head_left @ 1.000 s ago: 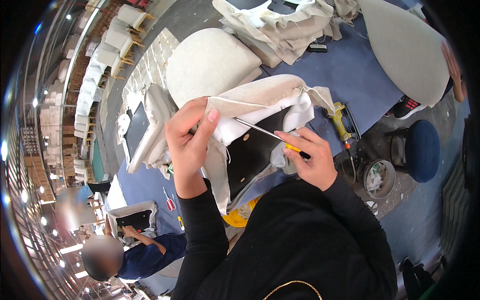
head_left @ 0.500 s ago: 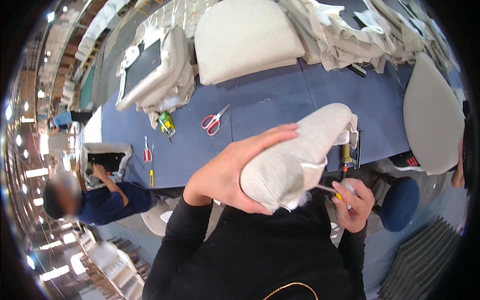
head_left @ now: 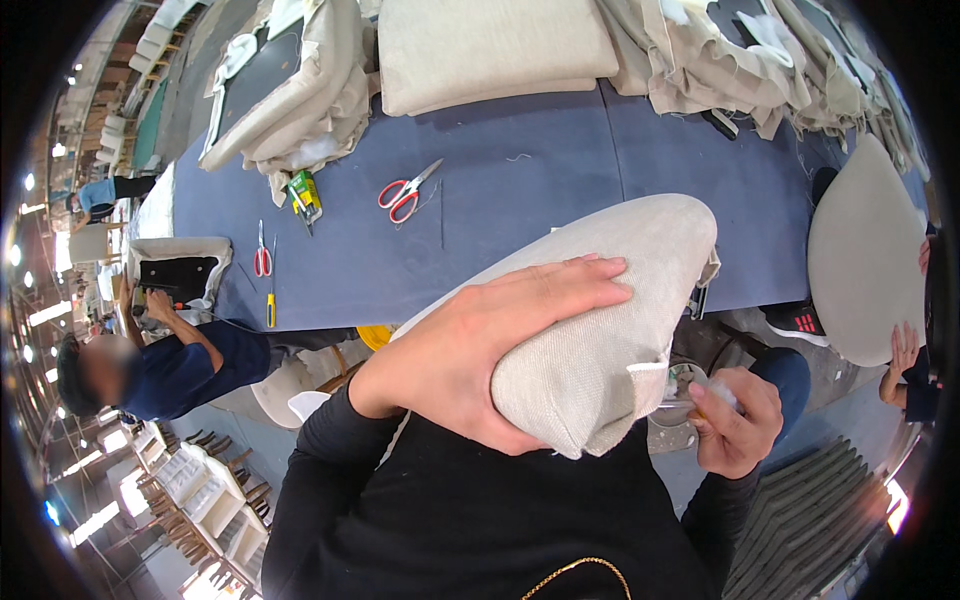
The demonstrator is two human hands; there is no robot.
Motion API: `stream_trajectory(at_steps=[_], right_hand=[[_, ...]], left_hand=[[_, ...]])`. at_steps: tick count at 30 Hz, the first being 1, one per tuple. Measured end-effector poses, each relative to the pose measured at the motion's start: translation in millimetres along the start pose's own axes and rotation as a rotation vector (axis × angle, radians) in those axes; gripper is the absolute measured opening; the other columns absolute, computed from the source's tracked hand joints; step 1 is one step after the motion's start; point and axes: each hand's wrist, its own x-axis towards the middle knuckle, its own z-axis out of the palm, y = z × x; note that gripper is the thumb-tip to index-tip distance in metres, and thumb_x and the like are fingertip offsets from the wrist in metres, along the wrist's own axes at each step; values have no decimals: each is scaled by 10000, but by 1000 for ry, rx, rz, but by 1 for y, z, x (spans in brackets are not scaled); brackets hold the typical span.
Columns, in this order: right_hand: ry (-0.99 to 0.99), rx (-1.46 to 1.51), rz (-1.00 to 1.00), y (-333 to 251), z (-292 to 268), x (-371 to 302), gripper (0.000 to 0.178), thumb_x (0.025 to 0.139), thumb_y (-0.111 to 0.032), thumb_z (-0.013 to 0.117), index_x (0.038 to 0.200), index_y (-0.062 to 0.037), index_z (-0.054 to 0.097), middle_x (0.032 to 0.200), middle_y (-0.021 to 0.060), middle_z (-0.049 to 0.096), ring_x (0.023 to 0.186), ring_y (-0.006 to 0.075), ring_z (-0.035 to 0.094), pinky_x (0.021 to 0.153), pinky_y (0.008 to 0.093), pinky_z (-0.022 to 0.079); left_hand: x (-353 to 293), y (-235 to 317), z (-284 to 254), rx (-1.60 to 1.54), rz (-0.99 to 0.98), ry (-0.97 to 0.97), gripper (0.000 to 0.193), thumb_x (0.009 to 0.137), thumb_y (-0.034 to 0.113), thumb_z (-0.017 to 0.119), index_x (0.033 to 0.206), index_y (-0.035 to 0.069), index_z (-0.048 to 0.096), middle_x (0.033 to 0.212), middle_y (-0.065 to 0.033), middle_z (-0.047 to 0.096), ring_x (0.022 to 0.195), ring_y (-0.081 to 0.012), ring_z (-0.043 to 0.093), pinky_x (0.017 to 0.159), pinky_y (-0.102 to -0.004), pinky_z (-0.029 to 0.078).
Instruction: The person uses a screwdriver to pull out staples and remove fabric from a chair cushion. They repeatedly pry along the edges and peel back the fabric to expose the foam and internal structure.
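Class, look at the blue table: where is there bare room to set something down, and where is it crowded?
Bare: the blue table between the held pad and the grey padded panel; also between the yellow-handled tool and that pad. Crowded: the far edge, under beige upholstered pieces.

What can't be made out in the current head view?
All in the head view:
Beige cushion: underside, turned away from the camera.
Slim tool: most of its handle, hidden by the right hand.
Pale seat pad: far edge, cut off by the top edge.
Co-worker at far right: body, mostly lost beyond the dark rim.
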Motion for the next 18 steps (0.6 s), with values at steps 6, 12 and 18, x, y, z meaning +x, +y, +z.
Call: stream_trajectory(at_steps=[6,12,18], right_hand=[[-92,-11,42,-12,-9,11,422,724,-223,889,1141,-166,861,873,82,659,685,267,643,622,360,497],[-79,13,40,-7,-10,12,477,703,-189,905,1177,-171,854,863,75,658,607,234,608,541,331,462],[-94,58,96,-12,-8,12,481,703,-197,910,1180,-173,855,849,73,660,597,225,604,542,324,452]], left_hand=[[0,2,-2,-9,-31,-11,1162,539,377,943,1582,42,556,1651,-226,530,1528,-416,519,1214,-463,447],[0,-1,-13,-12,-34,-31,1162,537,367,946,1580,28,561,1648,-232,532,1531,-421,513,1210,-453,454],[1,-4,-16,-26,-16,-38,1146,549,383,954,1560,-2,575,1633,-247,542,1531,-433,510,1218,-467,445]])
